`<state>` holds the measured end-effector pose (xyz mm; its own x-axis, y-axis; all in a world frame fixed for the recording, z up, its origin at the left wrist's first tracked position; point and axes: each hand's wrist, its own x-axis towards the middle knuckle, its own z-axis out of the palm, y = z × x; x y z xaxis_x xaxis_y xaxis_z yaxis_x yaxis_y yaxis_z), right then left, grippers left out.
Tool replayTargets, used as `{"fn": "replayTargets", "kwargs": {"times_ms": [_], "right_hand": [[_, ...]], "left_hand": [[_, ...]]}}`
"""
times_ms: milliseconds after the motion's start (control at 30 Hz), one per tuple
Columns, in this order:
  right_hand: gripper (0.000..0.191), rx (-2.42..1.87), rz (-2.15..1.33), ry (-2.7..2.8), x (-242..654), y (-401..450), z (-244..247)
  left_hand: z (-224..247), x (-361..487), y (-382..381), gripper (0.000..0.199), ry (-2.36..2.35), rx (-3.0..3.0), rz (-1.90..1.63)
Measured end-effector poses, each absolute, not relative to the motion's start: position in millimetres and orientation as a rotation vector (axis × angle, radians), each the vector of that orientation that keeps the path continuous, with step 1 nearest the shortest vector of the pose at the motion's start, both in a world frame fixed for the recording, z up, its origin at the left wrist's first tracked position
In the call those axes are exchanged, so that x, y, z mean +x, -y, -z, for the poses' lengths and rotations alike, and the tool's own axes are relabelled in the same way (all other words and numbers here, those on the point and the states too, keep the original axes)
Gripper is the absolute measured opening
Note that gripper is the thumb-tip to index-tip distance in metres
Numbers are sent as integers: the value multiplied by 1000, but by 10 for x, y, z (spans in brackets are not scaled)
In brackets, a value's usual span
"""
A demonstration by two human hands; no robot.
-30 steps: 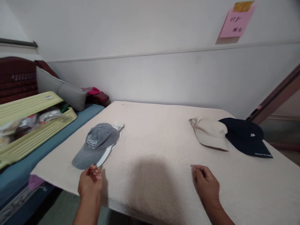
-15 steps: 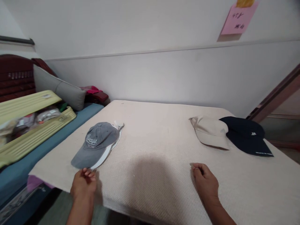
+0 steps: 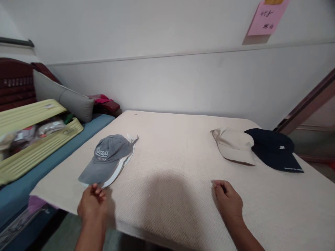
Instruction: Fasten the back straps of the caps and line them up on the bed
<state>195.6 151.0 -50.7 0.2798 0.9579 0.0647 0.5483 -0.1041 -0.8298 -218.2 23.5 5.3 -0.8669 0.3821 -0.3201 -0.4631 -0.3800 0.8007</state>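
Observation:
On the left of the cloth-covered table (image 3: 167,146) lies a grey baseball cap (image 3: 112,150) with white lettering, its brim toward me. A white cap (image 3: 114,179) shows as a pale rim under it. My left hand (image 3: 92,202) pinches the front edge of the grey brim, fingertips curled; the thumb's exact contact is hidden. My right hand (image 3: 229,200) rests closed on the cloth, with nothing visible in it. Beyond it, a beige cap (image 3: 234,143) overlaps a navy cap (image 3: 273,148) with a small white emblem.
A white wall (image 3: 167,83) stands behind the table, with a pink note (image 3: 267,19) taped on it. At left, a blue bed edge (image 3: 103,120) carries a grey pillow (image 3: 68,96) and a yellow-green open container (image 3: 52,143) with bagged items inside.
The grey cap's brim has risen slightly at my left fingers, and more white shows along its edge. My right hand stays put; the view has shifted a little.

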Motion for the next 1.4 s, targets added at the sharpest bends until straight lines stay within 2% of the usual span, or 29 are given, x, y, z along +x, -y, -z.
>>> {"fn": "replayTargets", "kwargs": {"times_ms": [400, 600, 767, 1167, 1400], "right_hand": [[24, -1757, -648, 1378, 1937, -1529, 488], [25, -1758, -657, 1378, 1929, -1533, 463], [23, -1735, -664, 1390, 1928, -1534, 480], [23, -1728, -684, 1356, 1864, -1542, 446], [19, -1642, -775, 1256, 1759, -1592, 409]], "left_hand": [[-178, -1964, -526, 34, -1374, 123, -2256], [-132, -1968, -619, 23, -1531, 157, -2391], [-109, -2021, -590, 25, -1586, 143, -2416], [-243, -1947, -680, 21, -1427, 379, -2464], [-389, -1517, -714, 23, -1348, 516, -2431]]}}
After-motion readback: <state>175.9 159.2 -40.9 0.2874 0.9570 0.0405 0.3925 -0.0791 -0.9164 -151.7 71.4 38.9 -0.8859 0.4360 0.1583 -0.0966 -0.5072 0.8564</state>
